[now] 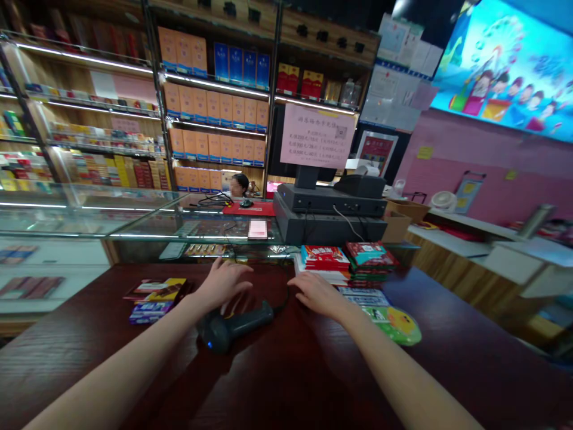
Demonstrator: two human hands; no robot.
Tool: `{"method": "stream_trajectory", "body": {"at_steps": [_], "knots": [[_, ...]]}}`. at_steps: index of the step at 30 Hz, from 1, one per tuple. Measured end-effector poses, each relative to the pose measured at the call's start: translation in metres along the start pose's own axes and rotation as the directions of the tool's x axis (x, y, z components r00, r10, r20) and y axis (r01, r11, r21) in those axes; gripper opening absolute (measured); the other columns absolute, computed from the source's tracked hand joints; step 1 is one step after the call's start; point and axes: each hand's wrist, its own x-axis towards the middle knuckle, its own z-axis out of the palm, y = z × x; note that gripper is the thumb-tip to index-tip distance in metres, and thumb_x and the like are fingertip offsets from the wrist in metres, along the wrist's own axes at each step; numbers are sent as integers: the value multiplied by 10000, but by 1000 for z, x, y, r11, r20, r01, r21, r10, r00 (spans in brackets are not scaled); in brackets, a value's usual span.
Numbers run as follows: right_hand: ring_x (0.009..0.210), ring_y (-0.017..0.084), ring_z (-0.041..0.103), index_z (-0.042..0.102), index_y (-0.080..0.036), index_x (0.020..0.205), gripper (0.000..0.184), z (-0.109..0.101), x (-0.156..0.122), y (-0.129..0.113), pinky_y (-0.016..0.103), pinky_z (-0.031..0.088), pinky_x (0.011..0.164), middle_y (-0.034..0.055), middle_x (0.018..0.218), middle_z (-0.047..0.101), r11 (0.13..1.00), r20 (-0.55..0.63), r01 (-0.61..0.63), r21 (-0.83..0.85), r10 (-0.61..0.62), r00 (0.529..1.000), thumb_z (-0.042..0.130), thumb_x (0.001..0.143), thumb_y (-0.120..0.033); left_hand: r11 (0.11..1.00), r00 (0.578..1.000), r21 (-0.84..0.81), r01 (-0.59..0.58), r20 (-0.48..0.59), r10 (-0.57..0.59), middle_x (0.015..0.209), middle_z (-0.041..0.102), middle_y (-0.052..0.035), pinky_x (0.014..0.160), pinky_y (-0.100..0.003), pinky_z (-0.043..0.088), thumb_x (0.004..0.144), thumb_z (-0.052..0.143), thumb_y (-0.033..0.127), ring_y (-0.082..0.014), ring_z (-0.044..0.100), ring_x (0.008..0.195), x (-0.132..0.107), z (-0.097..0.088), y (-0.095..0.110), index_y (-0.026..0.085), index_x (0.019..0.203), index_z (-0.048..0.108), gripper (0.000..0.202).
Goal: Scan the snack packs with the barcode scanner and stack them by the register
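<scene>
My left hand hovers over the dark wooden counter with its fingers apart and nothing in them. Just below it lies a black handheld barcode scanner, a blue light glowing on its head. To that hand's left sit a yellow-and-brown snack pack and purple packs. My right hand is open, fingers loosely spread and pointing left, in front of a stack of red snack packs; whether it touches them I cannot tell. Beside its wrist are blue-and-white packs and a green pack with a yellow duck.
Brown-red packs are stacked at the back right. Behind them stands a cash register with a pink paper sign. A glass display case borders the counter, with stocked shelves beyond. A person's head shows behind the case.
</scene>
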Motion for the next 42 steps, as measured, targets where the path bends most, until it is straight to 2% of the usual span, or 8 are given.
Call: {"method": "stream_trajectory", "body": {"at_steps": [5, 12, 19, 27, 31, 36, 42], "knots": [[1247, 251, 546, 616, -193, 1282, 393, 8, 25, -18, 414, 418, 1089, 100, 1278, 659, 1000, -35, 26, 14, -25, 999, 555, 902, -111, 996, 995, 14, 93, -40, -92, 1266, 708, -57, 1178, -587, 193, 894, 581, 453, -299, 578, 1253, -22, -1, -32, 314, 1230, 673, 375], [1359, 257, 477, 556, -230, 1394, 470, 19, 64, -46, 448, 396, 1108, 92, 1400, 608, 997, 4, 39, 68, -39, 999, 556, 928, -172, 969, 966, 19, 248, -74, -246, 1385, 639, -49, 1195, -610, 130, 902, 570, 421, -302, 501, 1337, -54, -12, -64, 338, 1270, 651, 386], [1395, 273, 449, 547, -247, 1415, 473, 25, 101, -77, 482, 365, 1138, 76, 1446, 586, 988, 37, 88, 131, -93, 995, 576, 943, -229, 919, 919, 85, 385, -129, -373, 1505, 524, -70, 1164, -706, 108, 899, 586, 456, -357, 394, 1424, -81, -8, -102, 347, 1322, 621, 438], [1390, 281, 457, 536, -250, 1430, 486, 35, 138, -107, 479, 367, 1137, 75, 1434, 598, 965, 25, 179, 193, -187, 982, 600, 949, -269, 840, 834, 70, 538, -191, -518, 1530, 492, -83, 1144, -711, 160, 920, 532, 543, -382, 388, 1424, -99, -3, -135, 340, 1381, 575, 506], [1389, 291, 464, 541, -242, 1427, 491, 41, 155, -121, 472, 375, 1133, 85, 1430, 601, 957, 32, 208, 201, -218, 975, 612, 944, -295, 800, 790, 47, 598, -203, -579, 1506, 517, -107, 1137, -699, 197, 931, 510, 524, -381, 427, 1400, -105, -2, -144, 336, 1399, 560, 508], [1368, 300, 493, 541, -229, 1429, 514, 45, 173, -137, 468, 392, 1114, 123, 1413, 607, 945, 44, 243, 219, -258, 965, 629, 932, -330, 741, 733, 33, 671, -182, -655, 1490, 532, -119, 1133, -681, 216, 945, 464, 545, -380, 453, 1380, -112, -7, -144, 334, 1409, 552, 517], [1312, 284, 548, 543, -281, 1418, 527, 49, 190, -152, 446, 427, 1072, 90, 1383, 633, 927, 75, 244, 285, -275, 958, 644, 912, -384, 705, 699, 43, 708, -177, -692, 1390, 614, -100, 1112, -639, 268, 940, 443, 553, -381, 530, 1272, -117, -16, -139, 338, 1372, 591, 505]]}}
